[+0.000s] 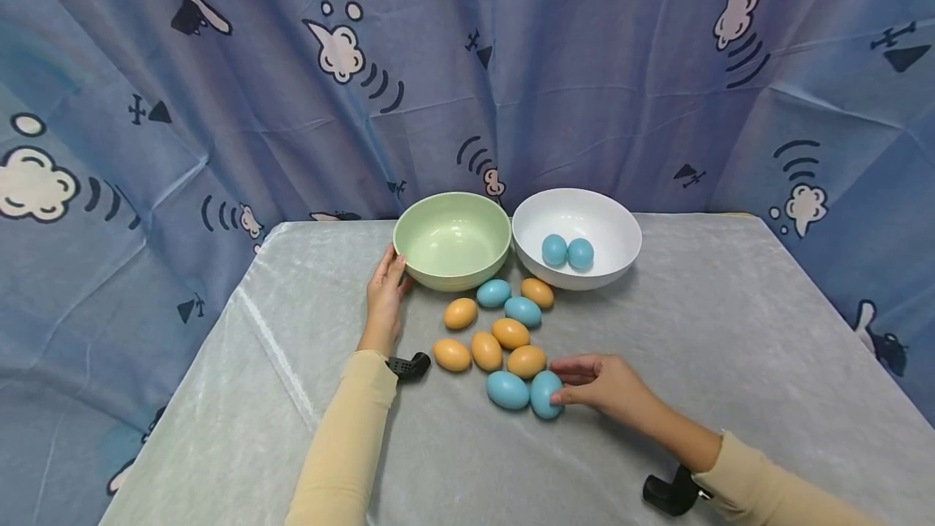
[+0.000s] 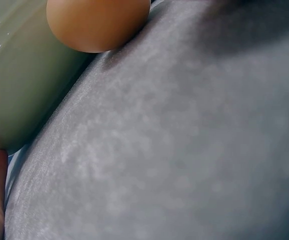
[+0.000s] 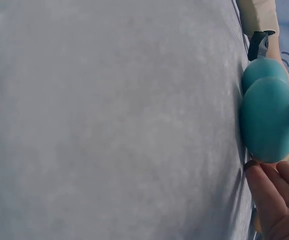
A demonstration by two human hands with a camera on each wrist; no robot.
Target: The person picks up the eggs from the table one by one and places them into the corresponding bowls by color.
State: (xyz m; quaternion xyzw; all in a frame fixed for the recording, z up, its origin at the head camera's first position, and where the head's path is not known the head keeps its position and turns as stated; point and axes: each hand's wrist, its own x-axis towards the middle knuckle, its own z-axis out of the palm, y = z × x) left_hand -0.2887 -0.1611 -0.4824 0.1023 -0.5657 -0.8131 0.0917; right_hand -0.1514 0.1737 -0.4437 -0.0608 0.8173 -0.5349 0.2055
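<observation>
At the front of the egg cluster, my right hand (image 1: 609, 388) has its thumb and fingers about a blue egg (image 1: 546, 394) lying on the cloth. A second blue egg (image 1: 507, 390) sits right beside it. The right wrist view shows fingertips (image 3: 254, 167) at one end of the held blue egg (image 3: 270, 120). My left hand (image 1: 385, 299) rests with extended fingers against the left side of a light green bowl (image 1: 453, 281), which has nothing in it. In the left wrist view a fingertip (image 2: 0, 157) touches the outer wall of that bowl (image 2: 24, 85).
A white bowl (image 1: 621, 262) holding two blue eggs (image 1: 567, 252) stands close to the green bowl's right side. Several orange eggs (image 1: 486, 351) and more blue eggs (image 1: 523, 312) lie between the bowls and my right hand. A patterned blue curtain (image 1: 438, 88) hangs behind the table (image 1: 701, 307).
</observation>
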